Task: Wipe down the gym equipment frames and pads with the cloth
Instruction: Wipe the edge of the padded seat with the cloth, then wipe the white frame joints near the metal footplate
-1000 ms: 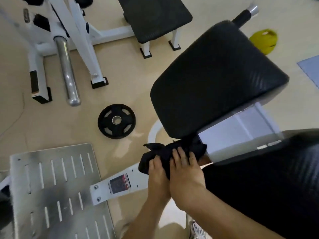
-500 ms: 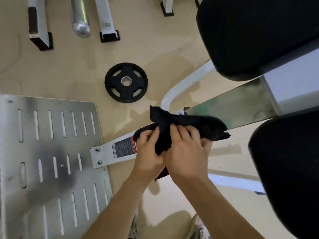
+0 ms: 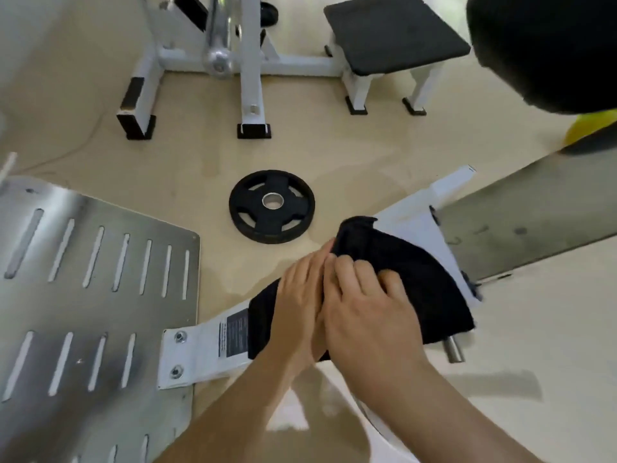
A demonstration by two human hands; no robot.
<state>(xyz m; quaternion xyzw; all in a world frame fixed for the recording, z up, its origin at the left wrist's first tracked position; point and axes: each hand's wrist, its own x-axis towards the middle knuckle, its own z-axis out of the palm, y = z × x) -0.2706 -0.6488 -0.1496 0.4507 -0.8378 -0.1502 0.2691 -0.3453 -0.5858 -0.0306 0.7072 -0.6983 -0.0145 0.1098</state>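
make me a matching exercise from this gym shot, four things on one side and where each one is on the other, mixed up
Things:
1. cloth
2. weight plate
3. slotted metal footplate
4. bench pad

Places:
a. flat on the floor, alone
b. top, on white legs
c. draped over the white frame beam, under both hands
d. left side, bolted to the beam's end

Pairs: 1-c, 2-a, 3-d, 4-b

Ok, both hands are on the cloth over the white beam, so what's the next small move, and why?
Probably slide the cloth down the white beam toward the label: both the left hand and right hand already press it there, and that stretch lies uncovered.
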